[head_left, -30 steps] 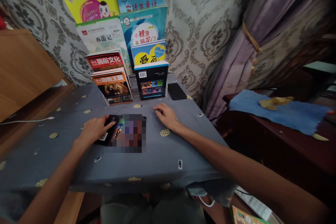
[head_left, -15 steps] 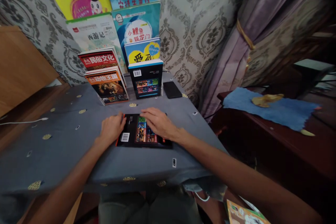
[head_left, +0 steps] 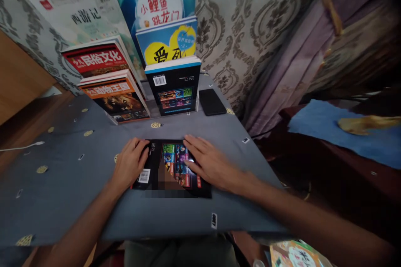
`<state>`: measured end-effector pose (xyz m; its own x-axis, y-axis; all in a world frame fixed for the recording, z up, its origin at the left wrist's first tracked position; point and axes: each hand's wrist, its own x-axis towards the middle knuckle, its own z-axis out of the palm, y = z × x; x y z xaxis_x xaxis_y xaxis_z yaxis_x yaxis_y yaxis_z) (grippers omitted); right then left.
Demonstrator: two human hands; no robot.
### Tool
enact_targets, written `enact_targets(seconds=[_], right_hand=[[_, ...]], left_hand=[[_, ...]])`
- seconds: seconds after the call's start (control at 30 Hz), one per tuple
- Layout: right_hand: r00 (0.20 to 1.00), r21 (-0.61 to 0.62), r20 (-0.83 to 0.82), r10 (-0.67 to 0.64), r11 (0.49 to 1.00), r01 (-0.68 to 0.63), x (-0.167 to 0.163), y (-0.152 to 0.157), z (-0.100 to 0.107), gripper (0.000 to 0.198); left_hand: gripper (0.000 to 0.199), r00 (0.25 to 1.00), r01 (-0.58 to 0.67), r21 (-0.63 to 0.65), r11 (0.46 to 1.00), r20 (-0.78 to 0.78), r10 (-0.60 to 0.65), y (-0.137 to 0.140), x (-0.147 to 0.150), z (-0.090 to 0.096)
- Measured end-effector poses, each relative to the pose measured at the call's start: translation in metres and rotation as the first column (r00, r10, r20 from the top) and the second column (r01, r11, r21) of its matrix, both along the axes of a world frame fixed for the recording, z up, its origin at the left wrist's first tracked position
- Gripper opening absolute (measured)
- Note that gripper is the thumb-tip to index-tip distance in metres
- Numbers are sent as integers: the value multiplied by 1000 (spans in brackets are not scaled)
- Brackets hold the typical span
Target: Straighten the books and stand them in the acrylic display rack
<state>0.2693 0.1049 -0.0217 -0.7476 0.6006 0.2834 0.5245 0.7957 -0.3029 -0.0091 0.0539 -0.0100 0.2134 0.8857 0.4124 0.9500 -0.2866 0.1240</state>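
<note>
**Grey-blue tablecloth [head_left: 90, 212], black book [head_left: 177, 159], a hand at each end!**

The book lies flat, long axis left to right — both hands touching, neither nearer. The right hand [head_left: 209, 164] spreads across the cover, clasping nothing; the left hand [head_left: 130, 163] bends its fingers over the other end, hold unclear. A blurred patch masks the lower middle.

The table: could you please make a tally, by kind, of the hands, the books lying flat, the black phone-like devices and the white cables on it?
Hands: 2 (left hand, right hand)
Books lying flat: 1 (black book, under both hands)
Black phone-like devices: 1 (black device)
White cables: 1 (white cable)
Total: 5
</note>
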Motion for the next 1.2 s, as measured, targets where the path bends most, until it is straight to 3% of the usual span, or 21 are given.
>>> enact_targets(seconds=[0.23, 0.47, 0.7, 0.83, 0.93, 1.03, 1.13, 1.2], right_hand=[[994, 18, -101, -47, 999, 49, 18, 6, -11, 54], [986, 84, -126, -108, 989, 119, 21, 5, -12, 62], [985, 1, -124, -118, 993, 119, 30, 10, -13, 63], [984, -41, -139, -108, 994, 103, 29, 13, -11, 60], [977, -49, -178, -120, 992, 113, 26, 13, -9, 54], [973, -46, -199, -115, 993, 107, 22, 14, -8, 45], [971, -17, -210, -117, 993, 116, 19, 13, -5, 39], [972, -21, -183, -148, 989, 147, 18, 7, -3, 38]], left_hand=[[26, 998, 45, -5, 999, 37, -45, -3, -2, 3], [29, 998, 37, -58, 998, -41, -39, -4, -2, 8], [31, 995, 51, -7, 999, -86, -51, 0, -6, 3], [26, 996, 89, -4, 996, 2, -89, -4, -1, 15], [22, 971, 219, 16, 976, 93, -220, -12, 10, 30], [20, 920, 389, -155, 908, 118, -374, -22, 22, 42], [18, 925, 361, -368, 857, 25, -379, -30, 30, 50], [19, 915, 331, -441, 834, -67, -398, -35, 32, 54]])
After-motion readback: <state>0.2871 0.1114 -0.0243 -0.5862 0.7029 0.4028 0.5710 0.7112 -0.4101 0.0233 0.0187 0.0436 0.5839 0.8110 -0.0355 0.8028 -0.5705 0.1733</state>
